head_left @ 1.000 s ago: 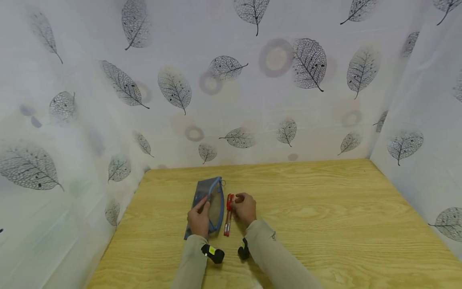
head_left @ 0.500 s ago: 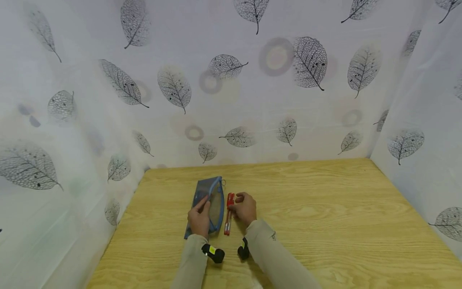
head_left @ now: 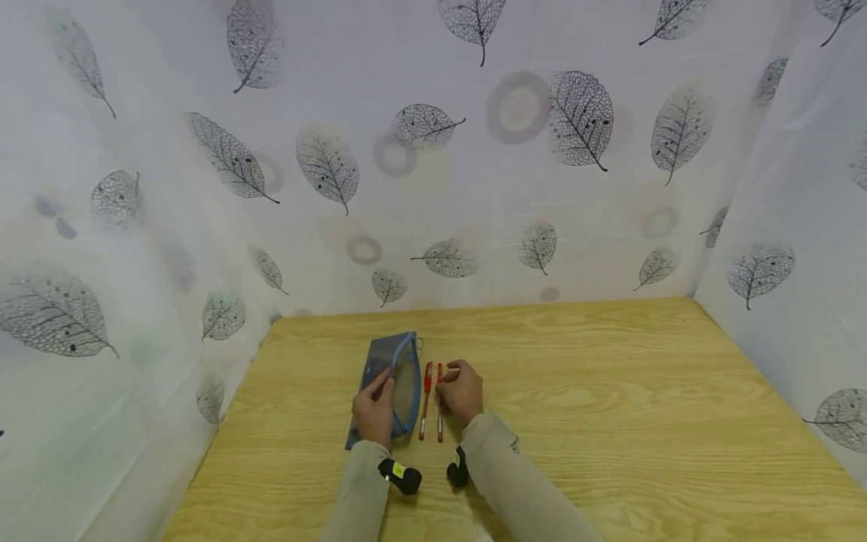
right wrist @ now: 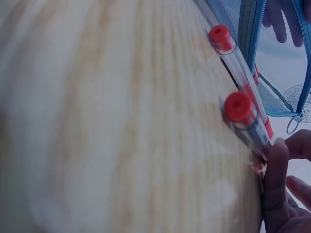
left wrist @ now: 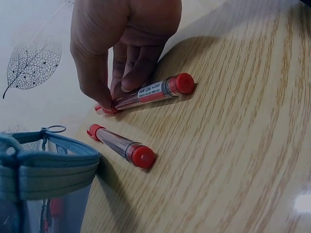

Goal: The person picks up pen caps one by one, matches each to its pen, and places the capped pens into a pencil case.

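A blue zip pencil pouch (head_left: 389, 348) with see-through sides lies at the left of the hands, its zipped mouth spread apart. My left hand (head_left: 373, 414) holds the pouch's upper side by the opening. Beside the mouth, two red-capped clear pens lie roughly parallel with a gap between them. The left pen (head_left: 424, 403) rests untouched on the table. My right hand (head_left: 462, 395) pinches the right pen (left wrist: 153, 91) near its cap, thumb and fingertip on either side, as the left wrist view shows. Something red (left wrist: 57, 206) is visible inside the pouch through its side.
The wood-grain table (head_left: 609, 421) stretches out to the right of the hands. Pale leaf-printed sheeting (head_left: 501, 188) rises behind the table and along both sides. A metal ring (left wrist: 54, 128) hangs at the pouch's zip end.
The two pens lay side by side, touching or nearly so. The right pen has shifted rightward with my right hand, leaving a gap; the left hand and pouch stay put.
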`<state>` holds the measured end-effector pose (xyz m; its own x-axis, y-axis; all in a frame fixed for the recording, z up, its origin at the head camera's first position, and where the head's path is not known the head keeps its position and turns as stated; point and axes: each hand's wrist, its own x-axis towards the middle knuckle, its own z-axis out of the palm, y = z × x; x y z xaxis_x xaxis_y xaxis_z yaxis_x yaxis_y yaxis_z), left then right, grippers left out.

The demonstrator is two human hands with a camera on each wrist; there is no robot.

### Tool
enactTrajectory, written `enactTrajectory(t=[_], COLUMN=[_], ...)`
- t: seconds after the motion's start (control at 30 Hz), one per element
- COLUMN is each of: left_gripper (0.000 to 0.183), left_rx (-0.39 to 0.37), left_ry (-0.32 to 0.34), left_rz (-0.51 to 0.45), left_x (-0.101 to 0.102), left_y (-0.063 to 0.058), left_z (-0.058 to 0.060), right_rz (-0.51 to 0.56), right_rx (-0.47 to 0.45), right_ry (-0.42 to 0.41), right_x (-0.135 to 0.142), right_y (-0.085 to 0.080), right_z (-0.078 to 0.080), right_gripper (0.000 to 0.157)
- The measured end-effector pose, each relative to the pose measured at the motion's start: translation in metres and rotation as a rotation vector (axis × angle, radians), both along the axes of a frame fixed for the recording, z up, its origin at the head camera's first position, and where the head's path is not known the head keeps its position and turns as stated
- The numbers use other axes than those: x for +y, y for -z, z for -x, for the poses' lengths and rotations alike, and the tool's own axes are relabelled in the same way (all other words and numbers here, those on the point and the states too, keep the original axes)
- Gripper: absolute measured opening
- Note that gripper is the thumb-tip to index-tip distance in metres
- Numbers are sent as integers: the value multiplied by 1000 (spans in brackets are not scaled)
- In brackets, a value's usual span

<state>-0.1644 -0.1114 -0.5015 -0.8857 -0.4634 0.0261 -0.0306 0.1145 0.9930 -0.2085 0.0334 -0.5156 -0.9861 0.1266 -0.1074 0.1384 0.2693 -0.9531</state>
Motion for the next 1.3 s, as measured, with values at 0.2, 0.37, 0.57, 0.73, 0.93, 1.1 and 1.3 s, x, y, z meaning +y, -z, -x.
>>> enactTrajectory(t=[0.2,0.37,0.57,0.73,0.93,1.1,1.3], left_gripper=[25,25,25,25,25,25,25], left_rx=[6,-6,-4,1,-7,-10,-4], left_ry=[8,4,5,8,3,4,4], left_rz=[-3,-6,-11,-12,-7,-10,-11], left_x=[0,0,0,0,0,0,0], left_y=[-1,-1,-1,-1,-1,-1,-2], left_z=[-1,-1,-1,-1,-2,-2,-2], right_rz=[-68,-135,-179,-209,-214,-199,-176], right_rx=[27,13,3,-1,-4,2,3], right_ry=[3,23,33,37,38,43,45], right_x=[0,-1,-2,-3,-2,-1,0], right_y=[0,-3,-5,-5,-6,-6,-4], right_z=[-2,-3,-4,-4,-6,-7,-5], right_gripper=[45,45,41,40,41,41,40])
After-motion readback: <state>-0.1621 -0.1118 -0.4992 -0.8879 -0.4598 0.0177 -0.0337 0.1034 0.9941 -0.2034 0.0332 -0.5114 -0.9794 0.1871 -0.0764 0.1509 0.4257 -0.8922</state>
